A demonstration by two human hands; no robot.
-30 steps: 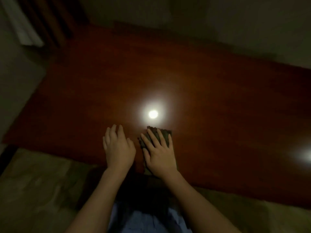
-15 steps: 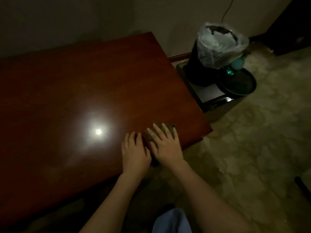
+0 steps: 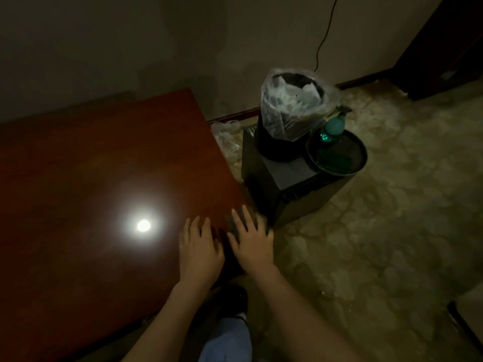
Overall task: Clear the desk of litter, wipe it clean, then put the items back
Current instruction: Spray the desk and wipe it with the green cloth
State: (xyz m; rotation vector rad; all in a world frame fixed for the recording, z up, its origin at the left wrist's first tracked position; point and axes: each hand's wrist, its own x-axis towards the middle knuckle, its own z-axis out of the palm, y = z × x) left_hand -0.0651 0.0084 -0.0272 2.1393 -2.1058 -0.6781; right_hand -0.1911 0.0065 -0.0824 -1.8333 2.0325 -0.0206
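Reddish-brown tabletop [image 3: 91,165] filling the left of the view, glossy, with a bright round light reflection [image 3: 143,225] left of the hands. Left hand [image 3: 200,250] flat on the tabletop near its right edge, fingers straight and spread, grasping nothing. Right hand [image 3: 252,245] just beside it, fingers extended, pressing down on a dark cloth [image 3: 231,223] at the tabletop's right corner; cloth mostly hidden under the palm, only a dark patch visible past the fingers. Right of the tabletop, on the floor: dark box [image 3: 282,184]. On top of the box, black bin [image 3: 274,145] lined with a clear plastic bag [image 3: 292,105] holding crumpled litter. Right of the bin, dark round tray [image 3: 337,158] carrying a teal object [image 3: 333,126], shape unclear in dim light.
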